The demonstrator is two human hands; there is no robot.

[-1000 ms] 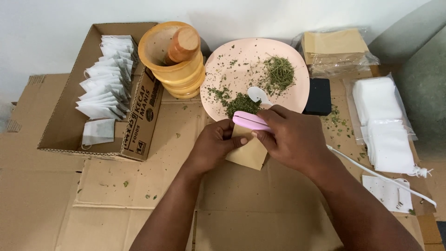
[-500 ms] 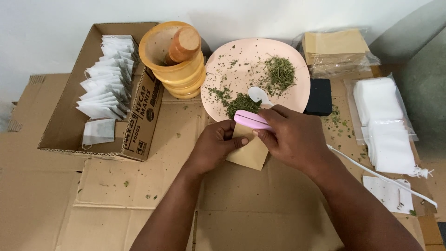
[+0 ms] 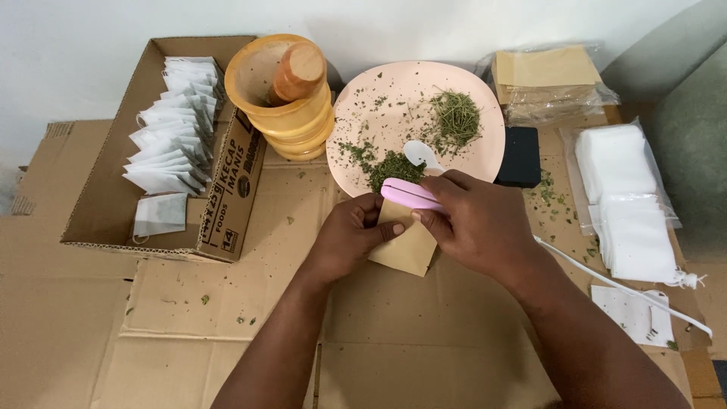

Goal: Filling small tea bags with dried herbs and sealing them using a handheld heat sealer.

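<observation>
Now I hold a small tan envelope (image 3: 409,244) between both hands, just in front of the pink plate (image 3: 485,144). My left hand (image 3: 350,235) is closed on its left edge, with the thumb on the paper. My right hand (image 3: 477,223) grips a pink sealer (image 3: 413,194) that sits across the top of the envelope, the fingers closed around it. Behind the sealer a white spoon (image 3: 421,154) lies on the plate, touching a heap of crushed green herbs (image 3: 394,167); a second heap of dry stems (image 3: 454,117) is further back on the same plate. Just left of the plate stands a stack of yellow bowls (image 3: 291,121) with a wooden pestle (image 3: 299,72) inside the top one. Further left is a cardboard box (image 3: 227,204) filled with white tea bags (image 3: 173,129). Right of the plate I see a black object (image 3: 521,157), more tan envelopes in plastic (image 3: 549,79), and a pile of white bags (image 3: 625,201). Everything rests on flat cardboard (image 3: 227,326) with herb crumbs on it.
</observation>
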